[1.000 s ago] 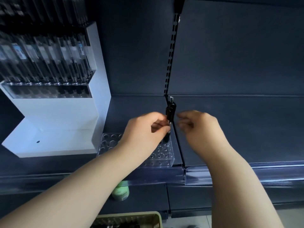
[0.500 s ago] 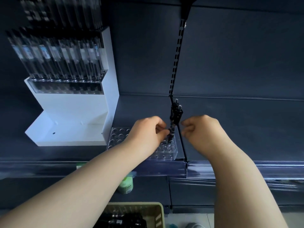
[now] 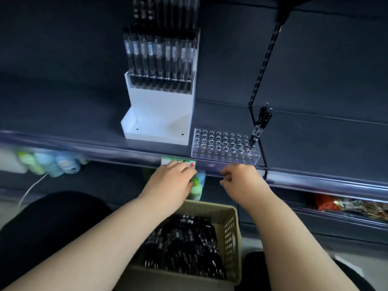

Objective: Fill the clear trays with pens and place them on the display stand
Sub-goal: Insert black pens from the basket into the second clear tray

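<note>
A clear tray (image 3: 222, 147) with many round holes sits on the dark shelf. A few black pens (image 3: 259, 127) stand in its right end. To its left stands the white display stand (image 3: 159, 110), its upper tiers filled with trays of pens. Below, a beige basket (image 3: 230, 232) holds many black pens (image 3: 184, 242). My left hand (image 3: 171, 181) and my right hand (image 3: 243, 182) hover below the shelf edge, above the basket, fingers loosely curled and holding nothing.
The shelf's clear front rail (image 3: 105, 148) runs across. On the lower shelf are green and blue bottles (image 3: 52, 162), one green bottle (image 3: 196, 187) right by my left hand, and red packets (image 3: 348, 203) at the right. A slotted upright (image 3: 262, 66) divides the back panel.
Both hands let go of the pens in the tray and dropped below the shelf edge toward the basket. The view tilted down and moved back.
</note>
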Motion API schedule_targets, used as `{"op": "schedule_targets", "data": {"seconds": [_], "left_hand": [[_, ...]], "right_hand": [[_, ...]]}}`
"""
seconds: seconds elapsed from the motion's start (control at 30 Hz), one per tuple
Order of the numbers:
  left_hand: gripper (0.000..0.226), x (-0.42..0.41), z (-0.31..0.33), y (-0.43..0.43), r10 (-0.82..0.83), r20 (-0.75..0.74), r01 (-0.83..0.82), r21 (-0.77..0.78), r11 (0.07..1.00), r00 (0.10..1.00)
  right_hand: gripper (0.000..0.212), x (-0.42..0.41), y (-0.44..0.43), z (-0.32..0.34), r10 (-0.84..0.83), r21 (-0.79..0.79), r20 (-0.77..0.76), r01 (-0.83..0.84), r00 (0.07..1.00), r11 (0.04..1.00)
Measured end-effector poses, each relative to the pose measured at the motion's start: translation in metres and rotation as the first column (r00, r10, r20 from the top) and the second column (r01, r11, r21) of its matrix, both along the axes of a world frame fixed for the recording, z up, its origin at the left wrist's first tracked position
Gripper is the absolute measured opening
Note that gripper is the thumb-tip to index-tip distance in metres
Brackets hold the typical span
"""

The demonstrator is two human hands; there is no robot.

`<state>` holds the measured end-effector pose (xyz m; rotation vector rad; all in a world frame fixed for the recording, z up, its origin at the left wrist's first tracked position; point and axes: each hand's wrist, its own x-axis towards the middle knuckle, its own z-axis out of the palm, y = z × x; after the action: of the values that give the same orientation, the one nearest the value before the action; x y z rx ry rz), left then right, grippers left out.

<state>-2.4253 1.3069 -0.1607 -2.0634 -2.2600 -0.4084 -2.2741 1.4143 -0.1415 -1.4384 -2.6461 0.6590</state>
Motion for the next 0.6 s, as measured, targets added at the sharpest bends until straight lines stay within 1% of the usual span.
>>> {"op": "schedule_targets", "data": {"seconds": [0.07,0.17,0.2,0.27,0.33,0.43,0.53,0.6], "left_hand": [[0.030,-0.008,-0.019,-0.029,0.105,0.074,-0.098,-0.088,0.991,0.992],[0.029,-0.016,-0.043,-0.053,0.257,0.175,-0.211,-0.244,0.947,0.950],[0.029,-0.017,-0.046,-0.055,0.275,0.193,-0.216,-0.278,0.936,0.942],[0.027,-0.016,-0.052,-0.055,0.279,0.223,-0.208,-0.294,0.933,0.934],[0.026,-0.017,-0.060,-0.056,0.307,0.244,-0.223,-0.320,0.921,0.920],[0.028,-0.020,-0.076,-0.060,0.358,0.210,-0.236,-0.446,0.863,0.910],[0.033,-0.015,-0.091,-0.057,0.364,0.163,-0.232,-0.525,0.819,0.917],[0.031,-0.010,-0.100,-0.055,0.394,0.162,-0.235,-0.581,0.779,0.905]], "right_hand": [[0.026,-0.004,-0.016,-0.016,0.015,-0.065,0.052,-0.011,0.999,0.998],[0.026,-0.008,-0.041,-0.044,0.006,-0.132,0.117,0.010,0.993,0.991],[0.027,-0.010,-0.049,-0.053,0.026,-0.141,0.156,-0.004,0.987,0.990],[0.027,-0.012,-0.066,-0.071,0.067,-0.155,0.250,-0.029,0.966,0.988],[0.027,-0.014,-0.079,-0.089,0.053,-0.215,0.261,0.005,0.964,0.977],[0.027,-0.014,-0.091,-0.110,0.053,-0.246,0.284,0.019,0.957,0.969],[0.024,-0.013,-0.091,-0.124,0.033,-0.250,0.316,0.049,0.948,0.967],[0.021,-0.013,-0.086,-0.131,0.004,-0.262,0.349,0.093,0.937,0.961]]}}
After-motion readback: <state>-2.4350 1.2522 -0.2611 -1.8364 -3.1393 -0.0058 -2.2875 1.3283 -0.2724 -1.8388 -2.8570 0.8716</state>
